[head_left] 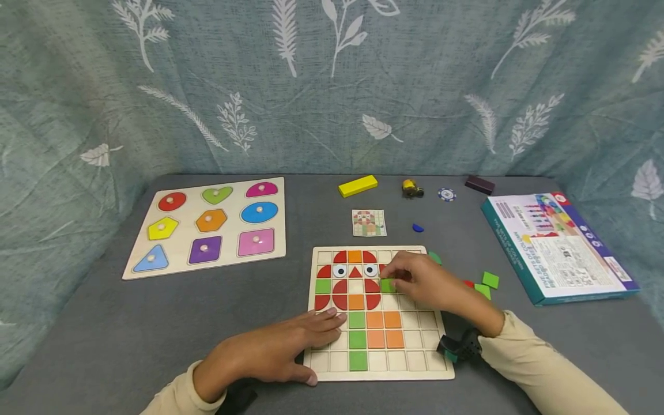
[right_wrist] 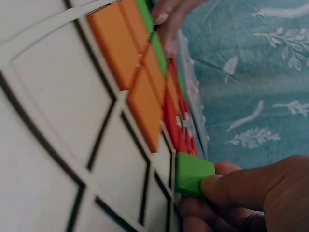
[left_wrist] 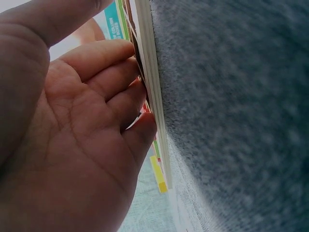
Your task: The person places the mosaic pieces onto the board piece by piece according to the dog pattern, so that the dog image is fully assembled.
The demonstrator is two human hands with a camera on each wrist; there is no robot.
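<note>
Green square tile [head_left: 387, 285] sits pinched in the fingertips of the right hand [head_left: 422, 283], low over the wooden grid board [head_left: 332, 372], just right of the red face with eyes. Its front edge sticks out past the fingers. Blank squares lie open on the board's right side. The left hand [head_left: 280, 351] lies flat with fingers spread on the board's near left corner. More green tiles [head_left: 487, 283] lie on the grey table [head_left: 155, 323], right of the board.
</note>
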